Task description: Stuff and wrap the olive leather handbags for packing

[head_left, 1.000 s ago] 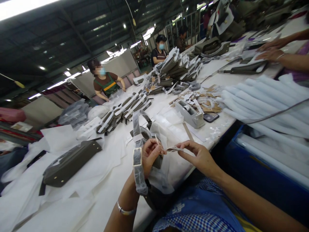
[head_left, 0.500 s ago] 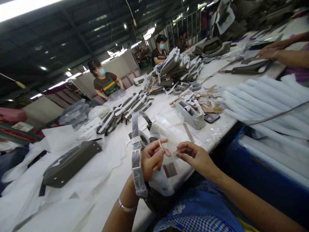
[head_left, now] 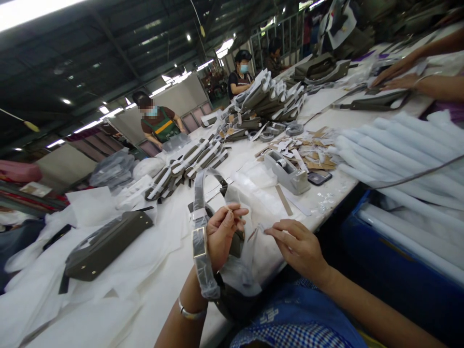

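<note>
My left hand (head_left: pixel 224 234) is closed in a pinch, and what its fingertips hold is too small to make out. Around its wrist runs a plastic-wrapped bag strap (head_left: pixel 200 241) with a rectangular buckle. To the right, my right hand (head_left: pixel 297 244) pinches a small piece of clear plastic (head_left: pixel 259 229) between thumb and forefinger. A dark olive bag (head_left: pixel 235 299) lies at the table edge below my left wrist, partly hidden. Translucent wrapping (head_left: pixel 235 276) hangs between the hands.
A grey tape dispenser (head_left: pixel 286 173) and a phone (head_left: pixel 319 178) are beyond my right hand. Another olive bag (head_left: pixel 108 244) lies left. Wrapped bags (head_left: pixel 268 96) are piled further back. A blue bin (head_left: pixel 380 241) stands right. A co-worker's hands (head_left: pixel 398 77) are at upper right.
My left fingers have curled inward, and the white loop on them no longer shows. My right hand has moved slightly down and right. The brown-and-grey tag between the hands has shifted out of sight.
</note>
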Tool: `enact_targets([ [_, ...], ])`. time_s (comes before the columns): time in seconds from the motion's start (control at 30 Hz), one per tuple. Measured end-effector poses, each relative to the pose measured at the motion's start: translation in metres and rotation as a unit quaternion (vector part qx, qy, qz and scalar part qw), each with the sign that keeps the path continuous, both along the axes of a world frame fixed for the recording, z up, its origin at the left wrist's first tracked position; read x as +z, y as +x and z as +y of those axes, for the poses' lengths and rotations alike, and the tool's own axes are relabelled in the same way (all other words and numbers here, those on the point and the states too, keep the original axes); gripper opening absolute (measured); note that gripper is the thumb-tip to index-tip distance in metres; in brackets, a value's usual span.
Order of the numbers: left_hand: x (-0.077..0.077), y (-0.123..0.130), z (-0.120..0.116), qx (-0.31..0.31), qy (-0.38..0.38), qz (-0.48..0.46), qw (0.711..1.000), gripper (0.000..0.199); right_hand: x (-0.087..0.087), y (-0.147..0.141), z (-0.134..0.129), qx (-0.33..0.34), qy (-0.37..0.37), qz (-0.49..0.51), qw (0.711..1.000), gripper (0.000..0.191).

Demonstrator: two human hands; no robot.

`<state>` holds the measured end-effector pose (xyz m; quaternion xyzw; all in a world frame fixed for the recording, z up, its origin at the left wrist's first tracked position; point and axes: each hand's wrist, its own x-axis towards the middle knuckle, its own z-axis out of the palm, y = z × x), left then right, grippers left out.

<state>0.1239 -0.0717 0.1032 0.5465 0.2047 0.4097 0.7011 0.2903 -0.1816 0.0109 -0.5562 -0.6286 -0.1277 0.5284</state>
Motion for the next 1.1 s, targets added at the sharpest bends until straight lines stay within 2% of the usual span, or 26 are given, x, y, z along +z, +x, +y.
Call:
enact_targets([
  [0.1, 0.003, 0.001, 0.0, -0.016, -0.049, -0.047, 0.998, 0.016, -0.008, -0.003, -0.004, 0.057, -0.037, -0.013, 0.998, 0.031],
  [0.2, 0.006, 0.001, 0.0, -0.031, -0.079, -0.06, 0.995, 0.014, -0.004, -0.008, -0.007, 0.132, -0.088, 0.064, 0.985, 0.026],
  [0.3, 0.008, 0.001, -0.004, -0.038, -0.086, -0.043, 0.995, 0.014, 0.01, -0.022, 0.003, 0.169, -0.109, 0.201, 0.959, 0.047],
  [0.37, 0.011, 0.002, -0.007, -0.041, -0.082, -0.03, 0.995, 0.013, 0.018, -0.035, 0.016, 0.203, -0.128, 0.248, 0.938, 0.068],
  [0.43, 0.014, 0.003, -0.009, -0.044, -0.076, -0.013, 0.996, 0.014, 0.022, -0.048, 0.029, 0.221, -0.159, 0.268, 0.924, 0.074],
  [0.57, 0.02, -0.006, -0.008, -0.064, -0.047, 0.058, 0.995, 0.021, 0.02, -0.055, 0.038, 0.203, -0.185, 0.279, 0.92, 0.039],
  [0.63, 0.023, -0.017, -0.007, -0.091, -0.022, 0.128, 0.987, 0.025, 0.02, -0.05, 0.035, 0.222, -0.201, 0.259, 0.918, 0.026],
  [0.73, 0.027, -0.038, -0.004, -0.128, 0.032, 0.255, 0.958, 0.03, 0.021, -0.04, 0.025, 0.3, -0.262, 0.215, 0.892, 0.025],
  [0.8, 0.028, -0.053, -0.002, -0.134, 0.094, 0.336, 0.928, 0.03, 0.022, -0.037, 0.019, 0.333, -0.294, 0.191, 0.875, 0.027],
  [0.93, 0.036, -0.077, 0.002, -0.151, 0.289, 0.466, 0.822, 0.017, 0.022, -0.039, 0.015, 0.339, -0.316, 0.167, 0.87, 0.034],
  [1.0, 0.047, -0.086, 0.003, -0.146, 0.333, 0.496, 0.788, 0.01, 0.024, -0.044, 0.016, 0.341, -0.312, 0.15, 0.874, 0.033],
  [1.1, 0.07, -0.097, 0.0, -0.146, 0.342, 0.545, 0.752, 0.011, 0.03, -0.051, 0.017, 0.346, -0.296, 0.11, 0.883, 0.023],
])
